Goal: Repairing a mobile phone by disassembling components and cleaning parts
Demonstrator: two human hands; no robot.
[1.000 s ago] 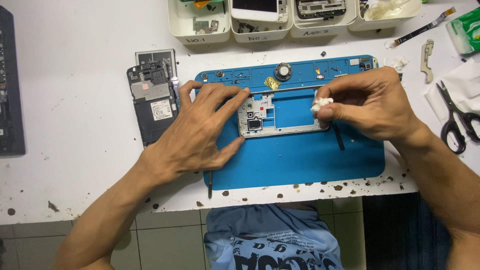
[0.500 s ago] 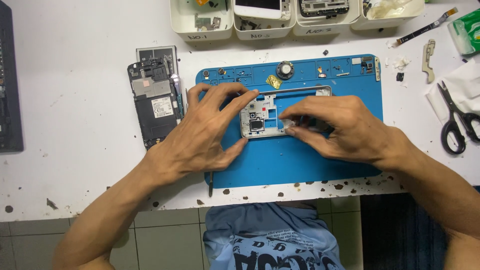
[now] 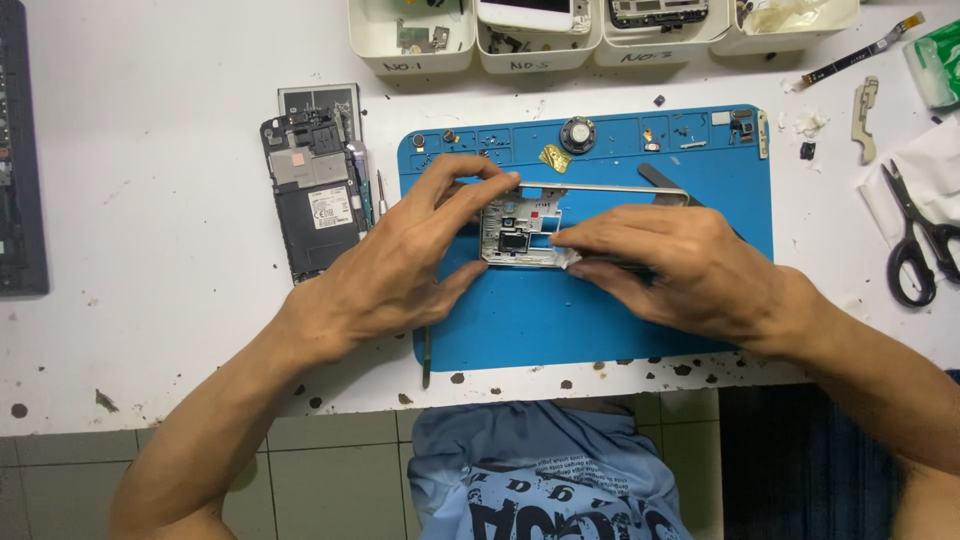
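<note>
A silver phone middle frame [image 3: 520,235] lies flat on the blue repair mat [image 3: 600,330]. My left hand [image 3: 400,265] grips the frame's left end between thumb and fingers. My right hand [image 3: 680,265] covers the frame's right half and presses a small white wad [image 3: 568,261] against it with the fingertips. The frame's thin top rail [image 3: 610,188] shows above my right hand; the rest of its right side is hidden.
A dismantled phone body [image 3: 312,195] with a screwdriver [image 3: 380,195] beside it lies left of the mat. White parts bins [image 3: 410,40] line the far edge. Scissors [image 3: 915,240] lie at the right. Small parts sit along the mat's top strip. A thin tool [image 3: 426,358] sticks out under my left wrist.
My right hand has come down from the mat's upper right onto the frame and slid left across it with the white wad. My left hand has kept its hold.
</note>
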